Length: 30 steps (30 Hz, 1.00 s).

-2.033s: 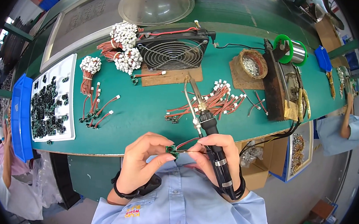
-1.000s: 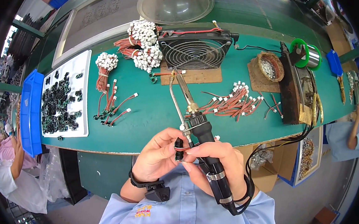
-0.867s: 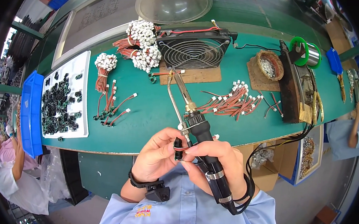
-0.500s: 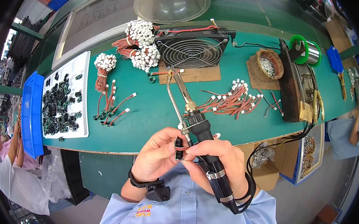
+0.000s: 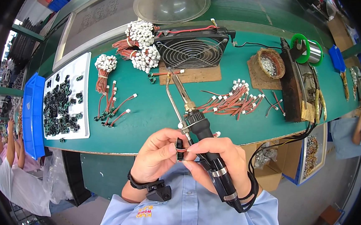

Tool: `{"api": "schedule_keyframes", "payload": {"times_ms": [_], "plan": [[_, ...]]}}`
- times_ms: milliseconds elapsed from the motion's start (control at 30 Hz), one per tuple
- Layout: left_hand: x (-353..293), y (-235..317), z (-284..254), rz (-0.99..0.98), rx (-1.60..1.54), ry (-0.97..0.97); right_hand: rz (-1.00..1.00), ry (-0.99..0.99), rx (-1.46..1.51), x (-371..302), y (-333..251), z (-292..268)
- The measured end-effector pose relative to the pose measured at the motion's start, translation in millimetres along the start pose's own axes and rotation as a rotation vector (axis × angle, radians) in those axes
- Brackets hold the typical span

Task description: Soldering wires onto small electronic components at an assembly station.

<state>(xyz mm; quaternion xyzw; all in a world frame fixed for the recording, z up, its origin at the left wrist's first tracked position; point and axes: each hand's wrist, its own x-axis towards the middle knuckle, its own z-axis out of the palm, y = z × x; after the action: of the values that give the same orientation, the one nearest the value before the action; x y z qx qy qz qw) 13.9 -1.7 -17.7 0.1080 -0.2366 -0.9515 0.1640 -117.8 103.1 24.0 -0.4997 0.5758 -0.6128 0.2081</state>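
Note:
Near the front edge of the bench, my left hand [image 5: 155, 156] is closed, pinching a small black component [image 5: 180, 149] between thumb and fingers. My right hand [image 5: 229, 164] wraps round a black soldering iron [image 5: 198, 124] with a thin metal feed tube along its side, its tip pointing up and away. The right thumb and forefinger also reach to the black component, where a short red-and-black wire lies across it. A white connector [image 5: 217, 134] shows just past the right fingers; how the wire runs between is partly hidden.
A white tray [image 5: 86, 106] of black parts and a blue bin [image 5: 30, 114] stand left. Bundled wires [image 5: 103, 75] and a fan [image 5: 193, 50] are behind. Loose wires [image 5: 238, 99], a solder-scrap bowl [image 5: 271, 64], an iron stand [image 5: 291, 99] and a solder spool [image 5: 314, 53] lie right.
The soldering iron's tip has shifted slightly to the left. Both hands keep nearly the same place and hold.

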Motion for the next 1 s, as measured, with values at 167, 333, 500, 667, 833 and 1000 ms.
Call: {"api": "schedule_keyframes", "payload": {"times_ms": [167,333,500,667,833,1000], "plan": [[-0.2,1.4,1.4,0.038,0.090,-0.007,0.008,-0.012,0.018,0.1,1.1,-0.3],[-2.5,4.1,2.4,0.069,0.225,0.040,0.044,-0.031,0.053,-0.4,1.9,-1.1],[-3.6,10.9,12.6,0.067,0.355,0.064,0.085,-0.023,0.106,-0.7,1.6,-2.7],[-5.3,13.8,14.2,0.077,0.458,0.041,0.100,-0.035,0.122,-1.0,2.4,-5.8],[-6.5,16.5,16.7,0.073,0.513,0.048,0.135,-0.038,0.148,-2.1,2.9,-6.8],[-4.5,14.0,20.4,0.097,0.489,0.048,0.090,0.002,0.071,-4.1,0.3,-6.9]]}}
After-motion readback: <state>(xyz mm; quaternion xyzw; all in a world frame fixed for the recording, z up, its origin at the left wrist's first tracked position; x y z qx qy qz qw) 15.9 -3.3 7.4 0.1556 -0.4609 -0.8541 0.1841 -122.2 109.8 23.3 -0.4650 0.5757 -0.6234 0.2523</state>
